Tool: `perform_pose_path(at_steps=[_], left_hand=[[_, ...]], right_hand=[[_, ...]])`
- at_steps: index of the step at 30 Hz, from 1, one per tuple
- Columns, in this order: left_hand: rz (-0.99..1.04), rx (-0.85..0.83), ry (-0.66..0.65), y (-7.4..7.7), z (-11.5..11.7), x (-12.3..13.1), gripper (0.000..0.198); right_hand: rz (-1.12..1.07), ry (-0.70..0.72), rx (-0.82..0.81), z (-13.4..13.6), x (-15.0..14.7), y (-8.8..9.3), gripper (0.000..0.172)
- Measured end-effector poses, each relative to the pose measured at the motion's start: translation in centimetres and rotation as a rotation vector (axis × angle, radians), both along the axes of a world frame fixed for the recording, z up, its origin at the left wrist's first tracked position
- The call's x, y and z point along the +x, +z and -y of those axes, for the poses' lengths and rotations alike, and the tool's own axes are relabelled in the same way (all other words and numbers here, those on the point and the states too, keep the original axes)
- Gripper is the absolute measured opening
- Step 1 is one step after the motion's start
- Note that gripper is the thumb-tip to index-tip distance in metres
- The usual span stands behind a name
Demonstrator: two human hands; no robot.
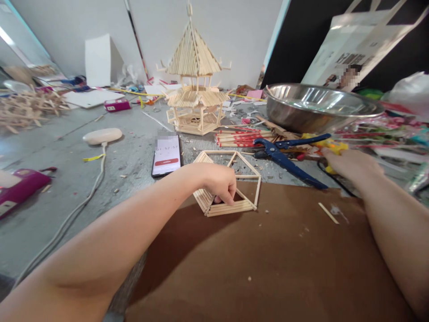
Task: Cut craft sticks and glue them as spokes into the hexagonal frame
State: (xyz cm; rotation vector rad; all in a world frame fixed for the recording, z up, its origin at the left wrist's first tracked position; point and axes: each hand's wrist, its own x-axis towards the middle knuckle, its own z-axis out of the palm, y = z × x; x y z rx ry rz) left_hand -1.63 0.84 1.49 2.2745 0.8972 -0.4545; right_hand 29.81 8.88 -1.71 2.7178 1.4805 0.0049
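My left hand (221, 182) is closed at a hexagonal frame of wooden sticks (248, 175), its fingers bent down onto the near strip of sticks. Rows of sticks fill the frame's left and near sides, while the far and right parts are just outlines. At the right, my right hand (355, 165) has its fingers closed around a yellow glue gun (331, 144) with a black cord; the hand covers part of it. Blue-handled cutters (290, 161) lie just left of that hand. Under the frame's near side is a brown board (268, 259).
A stick pagoda (194, 94) stands behind the frame. A phone (166, 156) showing a timer lies left of it. Red-marked sticks (244, 137) and a steel basin (318, 107) are at the back right. A white device (102, 136) trails a cable at left.
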Motion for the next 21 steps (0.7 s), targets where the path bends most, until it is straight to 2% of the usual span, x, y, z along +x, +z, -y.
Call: perform_pose_path(at_steps=[21], left_hand=[[0.035, -0.038, -0.003, -0.13, -0.08, -0.01, 0.02]], right_hand=[[0.006, -0.018, 0.012, 0.22, -0.32, 0.19, 0.077]])
